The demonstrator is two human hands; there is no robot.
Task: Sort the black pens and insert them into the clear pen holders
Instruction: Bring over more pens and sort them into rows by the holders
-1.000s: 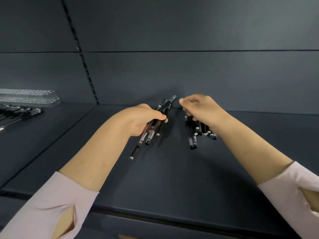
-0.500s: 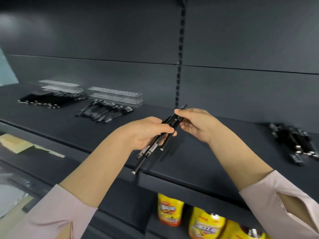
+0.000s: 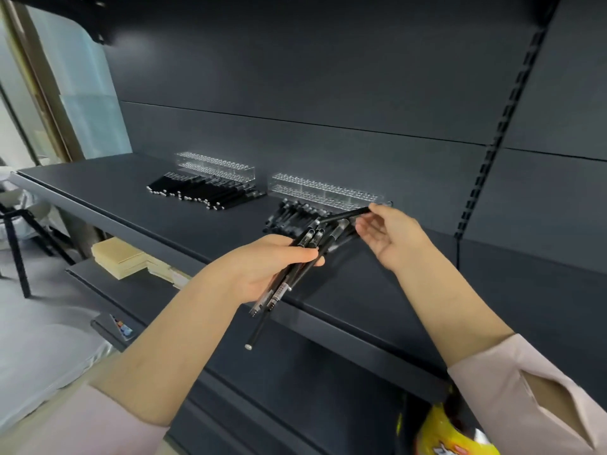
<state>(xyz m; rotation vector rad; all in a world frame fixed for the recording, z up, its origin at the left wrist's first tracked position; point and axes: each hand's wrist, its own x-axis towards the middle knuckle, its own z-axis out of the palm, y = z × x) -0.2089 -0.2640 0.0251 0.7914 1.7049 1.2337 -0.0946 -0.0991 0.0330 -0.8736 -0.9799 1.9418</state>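
Observation:
My left hand [image 3: 262, 267] grips a bundle of several black pens [image 3: 303, 254], tips pointing down past the front edge of the dark shelf [image 3: 197, 224]. My right hand [image 3: 391, 234] pinches one black pen [image 3: 345, 214] by its end, held nearly level just in front of the nearer clear pen holder [image 3: 325, 192]. A heap of black pens [image 3: 289, 215] lies in front of that holder. Farther left stands a second clear pen holder [image 3: 215, 165] with a row of black pens [image 3: 203, 192] lying before it.
A dark back panel [image 3: 328, 77] rises behind the shelf, with a slotted upright [image 3: 499, 133] at the right. Below are a lower shelf with beige cardboard pieces [image 3: 121, 257] and a yellow packet [image 3: 450, 435]. A black stool [image 3: 16, 238] stands at far left.
My view has swung left, bringing both clear holders closer. My right hand has drawn a single pen away from the bundle and carried it up towards the nearer holder. The left hand still grips the bundle.

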